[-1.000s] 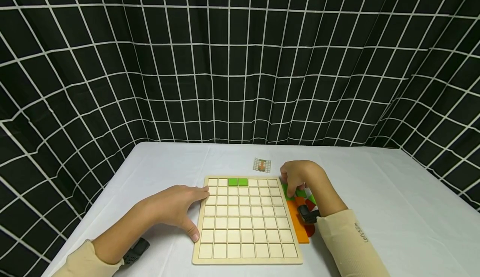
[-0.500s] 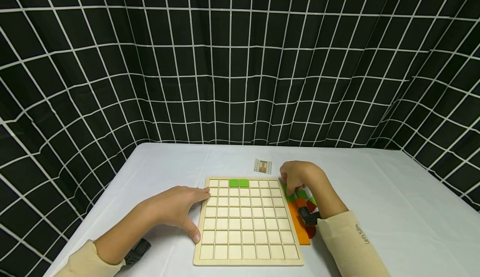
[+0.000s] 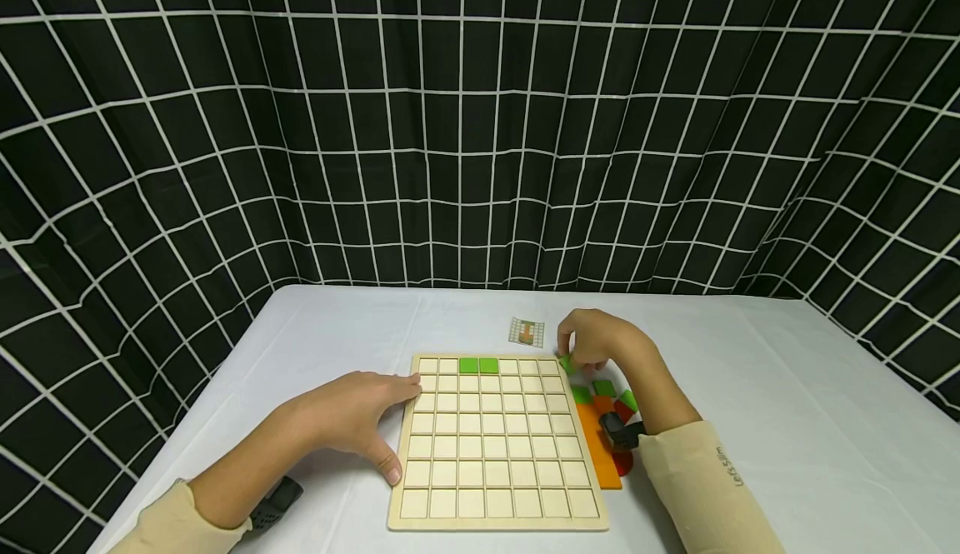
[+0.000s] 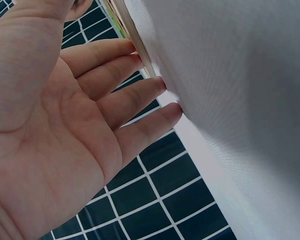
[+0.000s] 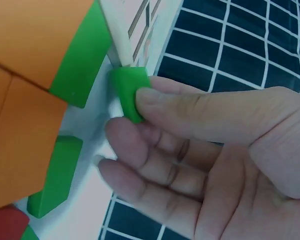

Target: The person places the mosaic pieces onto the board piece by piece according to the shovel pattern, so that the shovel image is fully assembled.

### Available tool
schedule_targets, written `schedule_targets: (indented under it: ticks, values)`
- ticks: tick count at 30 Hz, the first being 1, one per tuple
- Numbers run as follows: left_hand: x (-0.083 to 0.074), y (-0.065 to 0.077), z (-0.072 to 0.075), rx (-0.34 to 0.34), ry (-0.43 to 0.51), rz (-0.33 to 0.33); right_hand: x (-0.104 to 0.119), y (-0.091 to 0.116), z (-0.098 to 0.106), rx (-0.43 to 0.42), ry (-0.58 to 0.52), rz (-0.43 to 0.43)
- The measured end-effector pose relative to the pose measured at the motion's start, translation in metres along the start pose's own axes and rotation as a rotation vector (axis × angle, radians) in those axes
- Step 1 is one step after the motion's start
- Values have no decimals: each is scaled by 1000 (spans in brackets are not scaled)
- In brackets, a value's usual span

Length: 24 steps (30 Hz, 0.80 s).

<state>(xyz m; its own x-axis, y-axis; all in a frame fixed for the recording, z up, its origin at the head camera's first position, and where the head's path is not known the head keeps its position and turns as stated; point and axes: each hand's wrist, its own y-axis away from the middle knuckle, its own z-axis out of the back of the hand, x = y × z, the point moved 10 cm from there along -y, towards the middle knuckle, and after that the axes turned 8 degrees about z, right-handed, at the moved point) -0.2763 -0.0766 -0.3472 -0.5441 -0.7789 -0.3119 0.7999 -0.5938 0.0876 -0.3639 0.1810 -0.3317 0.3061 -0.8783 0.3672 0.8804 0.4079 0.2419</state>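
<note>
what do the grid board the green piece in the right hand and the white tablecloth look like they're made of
The grid board looks like bare wood, matte, from its pale tan colour. The green piece could be painted wood or plastic: smooth, evenly coloured, no visible grain. The tablecloth is likely fabric, matte, with fine texture and soft creases.

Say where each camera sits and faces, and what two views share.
Head: on the head, facing forward-down at the board; left hand, right hand, sleeves show.
Left wrist: on that wrist, facing the board's edge; left hand shows.
Right wrist: on that wrist, facing the pinched green piece; right hand shows.
Head and right wrist share that piece.
</note>
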Motion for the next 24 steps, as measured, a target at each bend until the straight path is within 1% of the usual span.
schedule_targets:
  ticks: [4,9,13,19,24]
  values:
    - [1,0,0,0,-6,-4,1,-4,2,-27,-2,57]
    - [1,0,-1,-1,-11,-3,7,-8,3,-43,50,135]
    - [0,0,-1,2,-5,-3,10,-8,4,-57,68,150]
    - [0,0,-1,5,-1,-1,15,-8,2,-55,66,156]
    - [0,0,-1,3,-7,-3,19,-9,2,-55,91,177]
